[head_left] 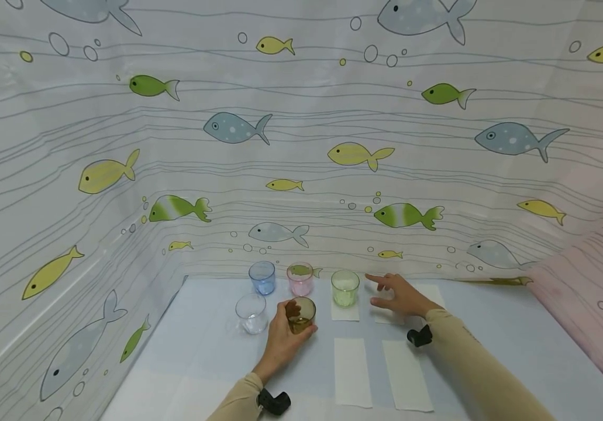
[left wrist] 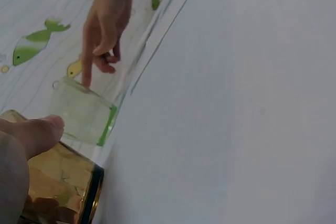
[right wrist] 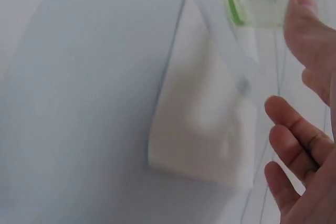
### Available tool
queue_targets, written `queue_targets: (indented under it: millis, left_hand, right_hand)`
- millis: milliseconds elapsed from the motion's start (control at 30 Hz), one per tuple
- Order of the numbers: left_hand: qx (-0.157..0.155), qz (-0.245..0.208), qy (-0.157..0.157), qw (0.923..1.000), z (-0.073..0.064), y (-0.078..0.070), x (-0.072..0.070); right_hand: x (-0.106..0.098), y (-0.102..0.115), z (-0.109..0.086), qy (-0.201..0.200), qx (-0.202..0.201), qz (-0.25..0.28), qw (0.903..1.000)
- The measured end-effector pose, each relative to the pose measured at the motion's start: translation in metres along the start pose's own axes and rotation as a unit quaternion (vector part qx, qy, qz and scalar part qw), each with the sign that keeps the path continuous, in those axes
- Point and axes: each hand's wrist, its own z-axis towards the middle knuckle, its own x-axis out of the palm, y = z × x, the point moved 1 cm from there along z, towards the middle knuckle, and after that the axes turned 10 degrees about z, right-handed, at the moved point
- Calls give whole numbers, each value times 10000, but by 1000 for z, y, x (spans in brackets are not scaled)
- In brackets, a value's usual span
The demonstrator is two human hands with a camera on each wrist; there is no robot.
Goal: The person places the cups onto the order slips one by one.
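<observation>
My left hand (head_left: 280,344) grips an amber glass (head_left: 302,317) round its side, thumb toward the front. In the left wrist view the thumb (left wrist: 42,132) lies along the wall of this glass. A pale green glass (head_left: 345,289) stands on a white paper strip (head_left: 344,314) toward the back. To its right hovers my right hand (head_left: 402,295), index finger stretched toward the glass and nothing in its grasp. The right wrist view shows its fingers (right wrist: 294,153) spread apart above another paper strip (right wrist: 205,124).
Left of the amber glass stands a clear glass (head_left: 251,316). Behind are a blue glass (head_left: 262,279) and a pink glass (head_left: 300,282). Two more paper strips, a left one (head_left: 352,374) and a right one (head_left: 408,377), lie in front. A fish-patterned curtain (head_left: 301,204) encloses the table.
</observation>
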Motion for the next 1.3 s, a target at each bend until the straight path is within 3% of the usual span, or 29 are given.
queue_targets:
  millis: [133, 300, 500, 700, 933, 1033, 1300]
  left_hand:
    - [-59, -24, 10, 10000, -1, 0, 0]
    - [-89, -26, 25, 10000, -1, 1, -1]
    - [-62, 63, 2, 10000, -3, 2, -1]
    - [-65, 117, 11, 9999, -7, 2, -1]
    - [31, 136, -47, 9999, -7, 3, -1]
    - [97, 138, -57, 9998, -4, 3, -1]
    - [51, -15, -24, 10000, -2, 4, 2]
  right_hand:
    - [-15, -8, -13, -29, 437, -224, 9988]
    - [-27, -24, -28, 225, 949, -383, 9945]
    - [-30, -37, -40, 400, 851, -368, 9949]
    - [-24, -42, -44, 323, 936, -300, 9946]
    - [-18, -40, -44, 204, 837, -649, 9942]
    - [-19, -40, -43, 202, 899, -789, 9926]
    - [-22, -39, -40, 364, 1223, -570, 9902]
